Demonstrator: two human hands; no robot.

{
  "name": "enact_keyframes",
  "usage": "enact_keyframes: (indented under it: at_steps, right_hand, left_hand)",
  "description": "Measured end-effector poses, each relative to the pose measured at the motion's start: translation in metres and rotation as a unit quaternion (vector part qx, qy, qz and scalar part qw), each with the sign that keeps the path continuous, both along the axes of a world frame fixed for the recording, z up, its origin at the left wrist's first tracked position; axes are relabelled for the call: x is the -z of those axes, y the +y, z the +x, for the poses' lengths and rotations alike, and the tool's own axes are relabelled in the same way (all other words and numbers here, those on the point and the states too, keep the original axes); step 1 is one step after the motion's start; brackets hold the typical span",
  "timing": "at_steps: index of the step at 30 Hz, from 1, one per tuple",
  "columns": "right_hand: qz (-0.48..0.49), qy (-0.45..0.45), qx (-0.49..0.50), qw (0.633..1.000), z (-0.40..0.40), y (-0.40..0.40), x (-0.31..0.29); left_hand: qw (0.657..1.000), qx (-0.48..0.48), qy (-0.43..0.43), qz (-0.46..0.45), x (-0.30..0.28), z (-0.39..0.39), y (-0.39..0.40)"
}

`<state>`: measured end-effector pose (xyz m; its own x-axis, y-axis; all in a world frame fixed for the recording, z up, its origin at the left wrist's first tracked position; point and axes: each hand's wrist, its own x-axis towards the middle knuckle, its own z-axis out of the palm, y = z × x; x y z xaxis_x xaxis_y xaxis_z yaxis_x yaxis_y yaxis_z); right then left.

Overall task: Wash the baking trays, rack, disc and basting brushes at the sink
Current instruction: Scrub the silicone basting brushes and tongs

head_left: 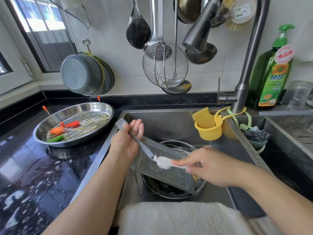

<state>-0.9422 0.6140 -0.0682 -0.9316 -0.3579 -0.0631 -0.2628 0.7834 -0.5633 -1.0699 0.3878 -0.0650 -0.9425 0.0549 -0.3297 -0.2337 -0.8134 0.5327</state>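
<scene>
Mid-scrub: our left hand [126, 141] grips the grey basting brush [135, 141] over the sink [169, 119], right hand [205, 165] fingers pinch a white scrub brush [166, 162] against it; next we likely rinse.

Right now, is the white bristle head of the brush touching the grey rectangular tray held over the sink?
Touching. The head view shows the white bristle head pressed flat on the grey rectangular tray, with no gap; the right hand pinches its handle.
</scene>
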Motion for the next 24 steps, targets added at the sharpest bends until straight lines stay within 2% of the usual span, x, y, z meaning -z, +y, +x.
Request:
enact_keyframes:
  at_steps: [2, 5, 9, 13, 24]
  right_hand:
    - [-0.037, 0.029, 0.022, 0.999, -0.001, -0.003, -0.003]
    - [-0.071, 0.023, 0.016, 0.997, 0.001, -0.014, -0.007]
    - [-0.138, 0.017, 0.016, 0.99, 0.005, -0.018, -0.009]
    - [-0.131, 0.03, 0.033, 0.99, 0.001, -0.012, -0.005]
    - [-0.136, 0.025, 0.046, 0.989, -0.001, -0.007, -0.003]
  left_hand:
    - [1.0, -0.007, -0.021, 0.001, 0.004, -0.004, -0.001]
    - [0.998, 0.033, -0.033, 0.044, 0.006, -0.006, 0.0]
    - [0.996, 0.062, -0.006, 0.065, 0.003, -0.008, -0.002]
    - [0.999, 0.036, -0.018, 0.026, -0.002, -0.002, 0.001]
    - [0.993, 0.084, -0.003, -0.082, -0.004, 0.006, 0.005]
